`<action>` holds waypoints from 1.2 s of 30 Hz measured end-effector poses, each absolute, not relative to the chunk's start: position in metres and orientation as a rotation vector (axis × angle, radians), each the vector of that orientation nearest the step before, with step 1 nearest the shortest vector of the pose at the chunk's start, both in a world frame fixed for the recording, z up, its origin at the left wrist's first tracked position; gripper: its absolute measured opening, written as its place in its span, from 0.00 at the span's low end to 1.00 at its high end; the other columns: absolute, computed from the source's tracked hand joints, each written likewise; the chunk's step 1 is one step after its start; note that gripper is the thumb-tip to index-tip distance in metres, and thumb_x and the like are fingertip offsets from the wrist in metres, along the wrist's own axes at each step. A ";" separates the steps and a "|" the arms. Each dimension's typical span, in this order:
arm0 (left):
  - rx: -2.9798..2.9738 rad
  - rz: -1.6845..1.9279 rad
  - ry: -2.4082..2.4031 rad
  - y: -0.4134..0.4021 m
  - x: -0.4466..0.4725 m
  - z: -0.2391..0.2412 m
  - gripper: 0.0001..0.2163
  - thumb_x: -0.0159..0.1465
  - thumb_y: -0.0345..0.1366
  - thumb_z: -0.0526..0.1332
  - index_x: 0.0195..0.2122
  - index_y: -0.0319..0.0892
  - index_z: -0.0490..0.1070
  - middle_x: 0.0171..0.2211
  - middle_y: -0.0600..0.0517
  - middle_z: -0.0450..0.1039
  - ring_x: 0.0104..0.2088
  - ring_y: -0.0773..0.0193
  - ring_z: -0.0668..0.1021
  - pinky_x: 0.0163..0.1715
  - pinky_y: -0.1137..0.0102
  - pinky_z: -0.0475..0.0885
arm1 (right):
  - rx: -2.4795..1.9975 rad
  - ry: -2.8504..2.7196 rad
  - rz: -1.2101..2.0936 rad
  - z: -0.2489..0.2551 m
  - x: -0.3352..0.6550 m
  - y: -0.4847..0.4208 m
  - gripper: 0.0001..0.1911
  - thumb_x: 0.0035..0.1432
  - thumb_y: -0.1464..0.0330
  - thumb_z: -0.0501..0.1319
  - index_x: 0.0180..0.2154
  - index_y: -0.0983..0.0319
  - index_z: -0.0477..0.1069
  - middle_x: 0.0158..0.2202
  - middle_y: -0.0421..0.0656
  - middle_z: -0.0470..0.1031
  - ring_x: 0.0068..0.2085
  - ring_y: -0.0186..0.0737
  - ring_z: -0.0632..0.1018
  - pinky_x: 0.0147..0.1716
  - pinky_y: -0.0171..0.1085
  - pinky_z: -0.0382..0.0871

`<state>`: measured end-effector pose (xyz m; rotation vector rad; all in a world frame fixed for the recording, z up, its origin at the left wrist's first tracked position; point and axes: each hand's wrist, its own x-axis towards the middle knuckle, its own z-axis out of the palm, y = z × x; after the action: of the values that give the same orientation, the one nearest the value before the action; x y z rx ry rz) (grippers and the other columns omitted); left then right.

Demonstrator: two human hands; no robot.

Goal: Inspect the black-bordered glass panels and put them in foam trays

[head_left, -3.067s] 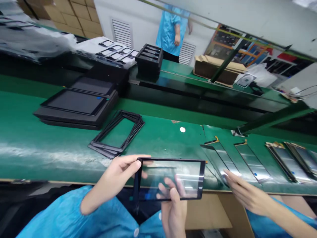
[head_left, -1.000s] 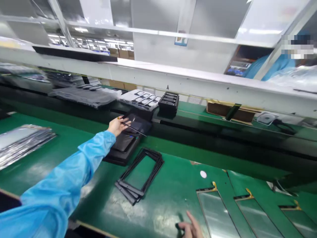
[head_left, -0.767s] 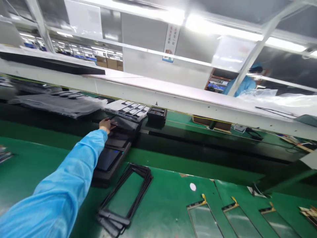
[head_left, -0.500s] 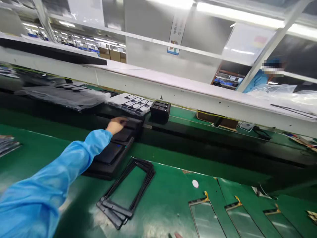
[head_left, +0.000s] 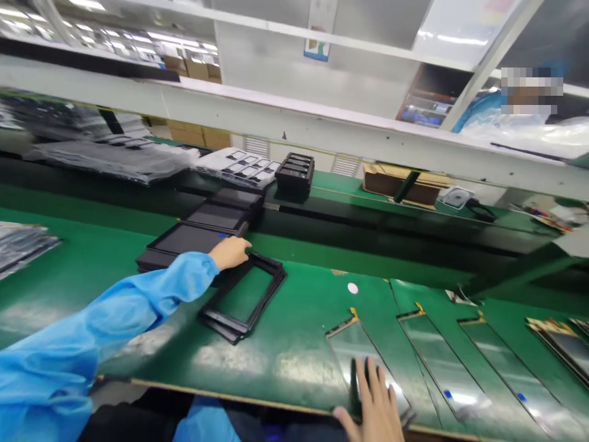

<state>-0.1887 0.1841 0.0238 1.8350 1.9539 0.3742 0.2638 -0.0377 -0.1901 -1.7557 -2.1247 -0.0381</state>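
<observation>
My left hand [head_left: 231, 253], in a blue sleeve, reaches to the upper left corner of a small stack of thin black rectangular frames [head_left: 271, 288]. Its fingers are curled together on a black frame there; the fingertips are partly hidden. Just behind the wrist lies a black tray [head_left: 150, 259] holding dark flat panels. At the bottom right, my right hand [head_left: 377, 405] is open with fingers spread over the lower part of a clear glass panel [head_left: 354, 341] with a yellow ribbon tab. I cannot tell whether it presses on the glass.
Two more glass panels [head_left: 435, 344] [head_left: 501, 353] lie to the right, with stacked panels [head_left: 561, 344] beyond. A plastic-wrapped stack [head_left: 25, 245] sits far left. Across the dark channel are white trays [head_left: 242, 166], a black box [head_left: 295, 174] and a white beam [head_left: 285, 126]. A co-worker is behind.
My left hand has moved from the black trays down and right to the frames, whose stack looks more closely lined up. My right hand has come into view over the glass. The view has tilted down.
</observation>
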 end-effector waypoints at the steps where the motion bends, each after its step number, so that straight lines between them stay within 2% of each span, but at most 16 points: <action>1: 1.792 0.407 1.916 0.182 -0.187 0.022 0.15 0.72 0.41 0.67 0.56 0.40 0.76 0.50 0.45 0.80 0.44 0.55 0.84 0.44 0.58 0.83 | -1.715 -2.163 -0.040 -0.187 0.265 -0.049 0.41 0.67 0.63 0.62 0.77 0.57 0.54 0.72 0.56 0.68 0.70 0.75 0.69 0.61 0.71 0.70; 2: 1.728 0.473 1.862 0.179 -0.187 0.021 0.16 0.71 0.41 0.68 0.55 0.38 0.77 0.44 0.47 0.82 0.39 0.57 0.84 0.40 0.61 0.83 | -1.680 -2.186 -0.044 -0.181 0.267 -0.059 0.41 0.67 0.67 0.61 0.77 0.55 0.52 0.72 0.54 0.69 0.69 0.71 0.71 0.62 0.68 0.71; 4: 1.613 0.634 1.733 0.170 -0.188 0.024 0.21 0.68 0.43 0.69 0.57 0.35 0.77 0.33 0.51 0.81 0.33 0.60 0.84 0.34 0.67 0.82 | -1.631 -2.206 -0.056 -0.163 0.274 -0.071 0.38 0.67 0.74 0.57 0.75 0.52 0.58 0.69 0.48 0.73 0.67 0.64 0.76 0.62 0.60 0.75; 7: 1.498 0.852 1.563 0.147 -0.183 0.032 0.25 0.68 0.48 0.66 0.62 0.40 0.73 0.37 0.55 0.79 0.36 0.63 0.85 0.34 0.72 0.80 | -1.564 -2.178 -0.009 -0.128 0.289 -0.077 0.34 0.67 0.78 0.54 0.69 0.48 0.69 0.65 0.42 0.78 0.60 0.57 0.83 0.56 0.51 0.82; 9: 1.415 0.946 1.482 0.123 -0.170 0.034 0.26 0.64 0.48 0.70 0.61 0.45 0.74 0.39 0.55 0.78 0.37 0.63 0.85 0.33 0.73 0.81 | -1.521 -2.014 0.031 -0.106 0.297 -0.077 0.30 0.68 0.75 0.57 0.65 0.44 0.75 0.59 0.42 0.83 0.53 0.55 0.87 0.49 0.47 0.86; 11: 1.290 1.029 1.372 0.097 -0.148 0.030 0.26 0.59 0.45 0.75 0.58 0.49 0.77 0.38 0.55 0.78 0.33 0.63 0.85 0.30 0.72 0.81 | -1.498 -1.718 0.115 -0.088 0.297 -0.074 0.23 0.66 0.69 0.66 0.60 0.45 0.80 0.48 0.45 0.88 0.42 0.56 0.90 0.41 0.45 0.87; 12: 1.219 1.070 1.302 0.084 -0.136 0.025 0.25 0.59 0.43 0.76 0.57 0.50 0.78 0.38 0.55 0.78 0.32 0.64 0.85 0.29 0.73 0.81 | -1.490 -1.554 0.210 -0.081 0.293 -0.073 0.23 0.64 0.66 0.69 0.60 0.47 0.80 0.42 0.46 0.89 0.37 0.55 0.90 0.38 0.45 0.87; 15: 1.132 1.138 1.198 0.053 -0.099 0.006 0.22 0.59 0.37 0.76 0.55 0.48 0.81 0.36 0.54 0.78 0.31 0.65 0.84 0.29 0.75 0.80 | -1.431 -1.128 0.633 -0.068 0.266 -0.067 0.36 0.61 0.59 0.74 0.68 0.56 0.71 0.31 0.45 0.85 0.29 0.50 0.85 0.32 0.44 0.85; 17: 1.124 1.176 1.175 0.038 -0.082 -0.004 0.20 0.59 0.36 0.75 0.54 0.46 0.83 0.35 0.52 0.79 0.33 0.64 0.84 0.30 0.75 0.80 | -1.360 -0.975 0.897 -0.065 0.241 -0.065 0.41 0.60 0.56 0.75 0.69 0.58 0.68 0.31 0.42 0.82 0.26 0.44 0.82 0.27 0.40 0.81; 21: 1.117 1.214 1.145 0.020 -0.068 -0.010 0.19 0.60 0.34 0.74 0.54 0.44 0.85 0.34 0.50 0.82 0.32 0.62 0.83 0.31 0.73 0.80 | -1.245 -0.853 1.194 -0.069 0.207 -0.063 0.37 0.56 0.57 0.78 0.64 0.56 0.73 0.32 0.38 0.80 0.24 0.36 0.78 0.23 0.35 0.76; 27: 1.200 1.241 1.113 0.009 -0.065 -0.006 0.18 0.62 0.31 0.73 0.53 0.48 0.86 0.36 0.49 0.84 0.35 0.62 0.83 0.35 0.74 0.81 | -1.218 -0.821 1.240 -0.071 0.198 -0.060 0.33 0.55 0.60 0.79 0.61 0.53 0.77 0.35 0.37 0.79 0.24 0.34 0.79 0.25 0.35 0.77; 36: 1.237 1.282 1.100 0.001 -0.063 -0.001 0.17 0.62 0.30 0.72 0.51 0.52 0.87 0.35 0.51 0.81 0.34 0.65 0.81 0.34 0.76 0.80 | -1.194 -0.812 1.247 -0.055 0.190 -0.060 0.40 0.55 0.61 0.79 0.67 0.52 0.71 0.33 0.36 0.78 0.22 0.32 0.78 0.21 0.31 0.73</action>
<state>-0.0632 0.0005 -0.0012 1.2375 1.1003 1.2817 0.1899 -0.0597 -0.0553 -1.1943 -0.8117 1.2471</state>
